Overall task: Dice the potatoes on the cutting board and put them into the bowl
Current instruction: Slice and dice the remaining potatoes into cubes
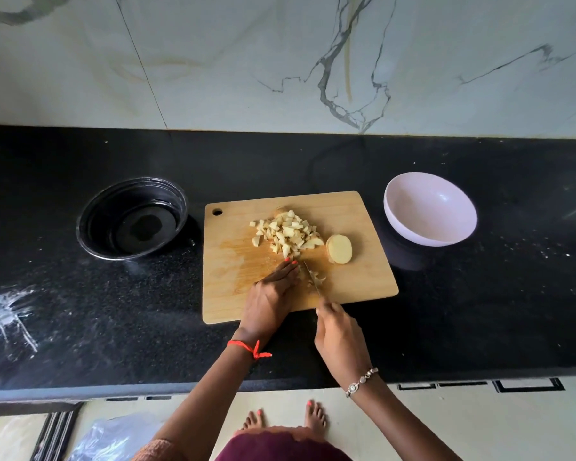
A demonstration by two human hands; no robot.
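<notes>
A wooden cutting board (240,261) lies on the black counter. A heap of diced potato (285,232) sits at its middle, and a potato half (339,248) lies cut side up just right of the heap. Nearer me, my left hand (273,296) presses flat on potato strips (315,278), mostly hiding them. My right hand (338,337) grips a knife (313,277) whose blade rests across those strips, right beside my left fingertips. A pale pink bowl (429,209) stands empty to the right of the board.
A black round bowl (132,217) holding water sits left of the board. The marble wall (280,61) rises behind the counter. White streaks (7,314) mark the counter at the left. My bare feet (283,419) stand on the floor below the counter edge.
</notes>
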